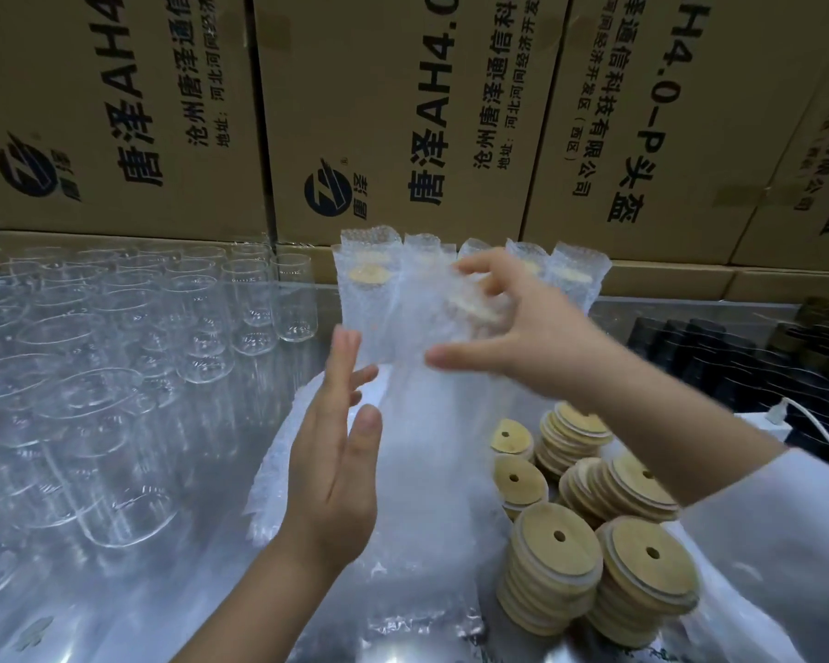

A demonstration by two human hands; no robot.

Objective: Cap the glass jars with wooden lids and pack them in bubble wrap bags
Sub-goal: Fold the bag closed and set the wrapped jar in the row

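My right hand (513, 327) grips a capped glass jar inside a bubble wrap bag (431, 323), held tilted above the table; its wooden lid shows faintly through the wrap. My left hand (336, 452) hovers open just left of it, fingers straight, apart from the bag. Behind stand several packed jars (364, 284) in bubble wrap, in a row against the boxes. Many uncapped glass jars (116, 375) fill the left side. Stacks of round wooden lids (589, 552) with a hole sit at the lower right. A pile of flat bubble wrap bags (422, 543) lies under my hands.
Tall printed cardboard boxes (403, 112) wall off the back. Dark lids or caps (719, 356) are stacked at the right, with a white cable (814, 433) in front of them. A white sleeve (776, 543) covers my right forearm.
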